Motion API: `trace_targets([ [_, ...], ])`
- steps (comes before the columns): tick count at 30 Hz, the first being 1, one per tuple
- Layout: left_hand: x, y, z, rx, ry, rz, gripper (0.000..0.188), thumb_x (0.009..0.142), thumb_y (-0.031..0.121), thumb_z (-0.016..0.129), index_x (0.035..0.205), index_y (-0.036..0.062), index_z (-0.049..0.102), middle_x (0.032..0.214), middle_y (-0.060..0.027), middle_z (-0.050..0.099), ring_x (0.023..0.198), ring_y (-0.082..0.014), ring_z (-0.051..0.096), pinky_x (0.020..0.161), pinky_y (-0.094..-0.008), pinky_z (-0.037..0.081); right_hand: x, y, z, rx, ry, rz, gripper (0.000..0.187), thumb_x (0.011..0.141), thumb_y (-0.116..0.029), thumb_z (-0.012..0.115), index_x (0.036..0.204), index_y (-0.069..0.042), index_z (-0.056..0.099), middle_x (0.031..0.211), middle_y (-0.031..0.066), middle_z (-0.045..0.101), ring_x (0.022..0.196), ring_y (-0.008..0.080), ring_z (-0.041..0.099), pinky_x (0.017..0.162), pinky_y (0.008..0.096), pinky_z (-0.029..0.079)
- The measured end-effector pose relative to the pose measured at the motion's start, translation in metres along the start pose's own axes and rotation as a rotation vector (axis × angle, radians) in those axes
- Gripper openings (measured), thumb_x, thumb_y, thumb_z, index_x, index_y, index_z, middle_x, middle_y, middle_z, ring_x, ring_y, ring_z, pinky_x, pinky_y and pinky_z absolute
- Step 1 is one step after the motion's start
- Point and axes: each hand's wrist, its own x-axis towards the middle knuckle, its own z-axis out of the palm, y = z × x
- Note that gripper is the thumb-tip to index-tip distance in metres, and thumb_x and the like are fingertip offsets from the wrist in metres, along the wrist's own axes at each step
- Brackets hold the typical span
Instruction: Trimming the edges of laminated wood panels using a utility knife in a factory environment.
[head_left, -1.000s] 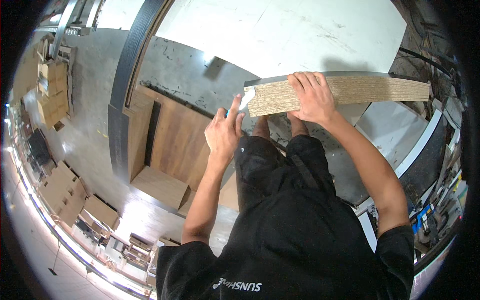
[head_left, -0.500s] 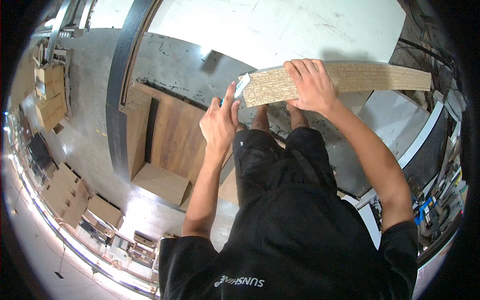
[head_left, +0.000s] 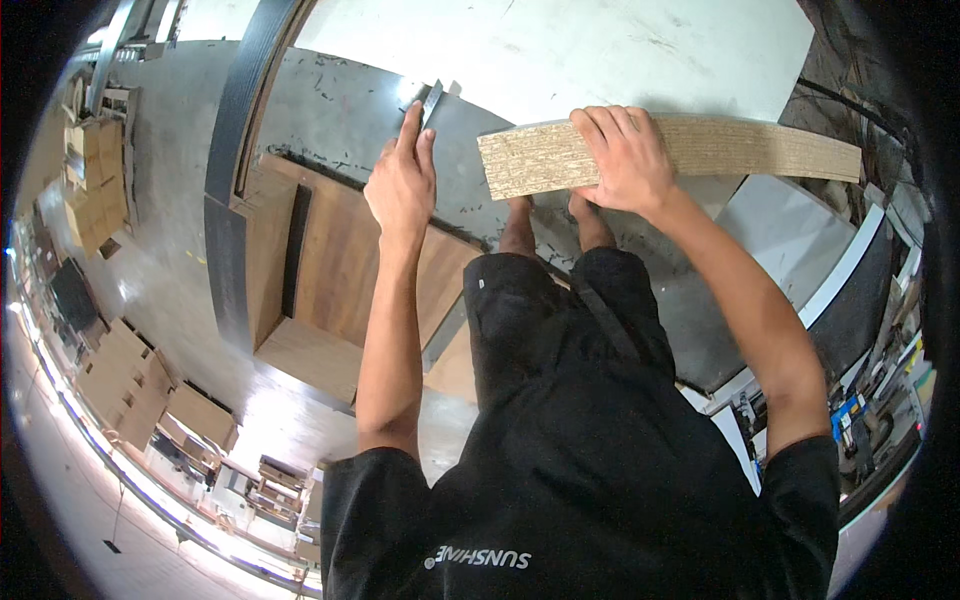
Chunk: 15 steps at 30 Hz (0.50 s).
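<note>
My left hand point(head_left: 402, 185) is closed around a utility knife point(head_left: 432, 103), its forefinger stretched along the tool. The slim metal blade points away from me, to the left of the boards and apart from them. Most of the knife's handle is hidden in the palm. My right hand point(head_left: 628, 160) grips a stack of particleboard strips point(head_left: 535, 162) from above, fingers over the far side and thumb on the near side. The rough, chip-textured edges of the strips face me. A small pale piece point(head_left: 455, 88) shows beside the blade tip; I cannot tell what it is.
A large white panel point(head_left: 560, 60) lies beyond the strips. Dark-edged boards point(head_left: 225, 150) stand at the left, beside wood-grain panels point(head_left: 350, 250). Dark scraps litter the grey floor point(head_left: 340, 100). Cardboard boxes point(head_left: 95, 160) stand far left; assorted tools point(head_left: 850, 415) crowd the right.
My left hand has moved the knife away from the left end of the strips, forward and to the left. The right hand keeps its hold; the stack has shifted slightly.
</note>
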Motion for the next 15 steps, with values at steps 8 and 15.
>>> trace_targets([
  [8,-0.034,-0.015,0.005,-0.410,-0.118,0.055,0.038,0.109,0.027,0.062,0.142,0.0080,0.063,0.105,-0.0209,0.073,0.091,-0.0426,0.069,0.079,-0.0486,0.055,-0.005,-0.001,0.003,0.001,0.021,0.019,0.096,0.069,-0.048,0.092,0.146,-0.007,0.052,0.132,0.0096,0.061,0.124,0.0250,0.056,0.112,0.0421,0.039],
  [15,-0.016,-0.005,-0.003,-0.177,-0.011,0.510,0.058,0.099,-0.001,0.060,0.152,0.0223,0.061,0.108,-0.0124,0.074,0.088,-0.0329,0.069,0.079,-0.0441,0.057,-0.005,-0.003,0.004,0.010,0.036,0.024,0.098,0.068,-0.049,0.093,0.147,-0.008,0.052,0.133,0.0093,0.061,0.126,0.0256,0.056,0.112,0.0433,0.039],
])
